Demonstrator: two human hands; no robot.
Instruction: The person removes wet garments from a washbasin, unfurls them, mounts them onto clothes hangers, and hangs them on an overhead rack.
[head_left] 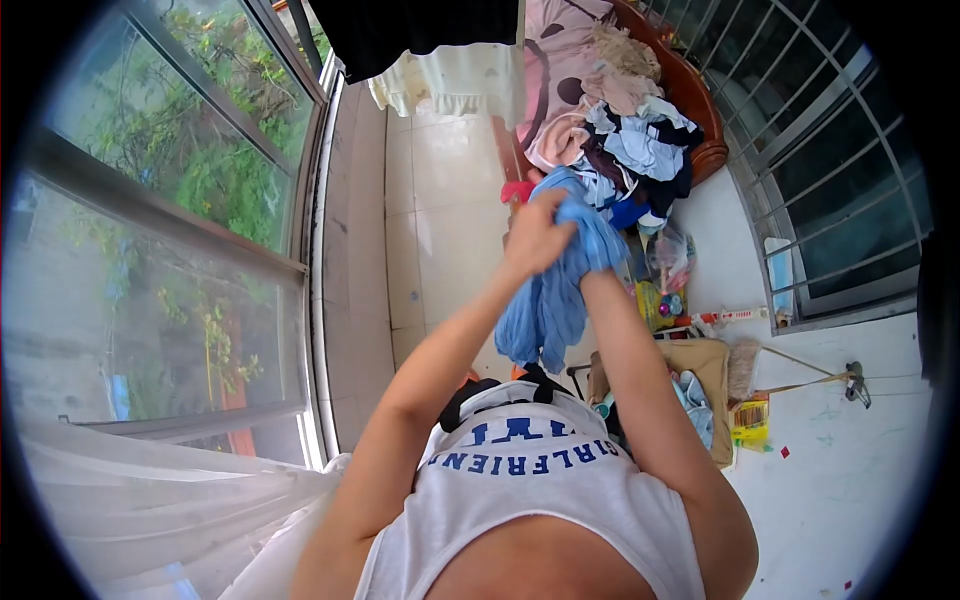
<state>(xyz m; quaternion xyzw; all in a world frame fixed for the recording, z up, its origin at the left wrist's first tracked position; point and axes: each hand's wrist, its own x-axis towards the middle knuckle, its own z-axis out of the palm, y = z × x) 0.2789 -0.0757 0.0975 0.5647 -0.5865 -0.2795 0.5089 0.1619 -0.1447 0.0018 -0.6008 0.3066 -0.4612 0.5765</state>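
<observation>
A blue garment (550,310) hangs in loose folds in front of me, above the tiled floor. My left hand (540,232) is on its upper left side, with the fingers curled against the cloth. The blue cloth drapes over my right wrist and covers most of my right hand, so those fingers are hidden. Just beyond the garment lies a heap of mixed clothes (645,150) on a bed with a pink sheet (548,75).
Barred windows (840,150) stand on the right and glass windows (190,150) on the left. Dark and cream cloths (440,80) hang ahead. A tan box (700,370) with clothes, plastic bags (670,255) and a yellow packet (750,422) are at the right.
</observation>
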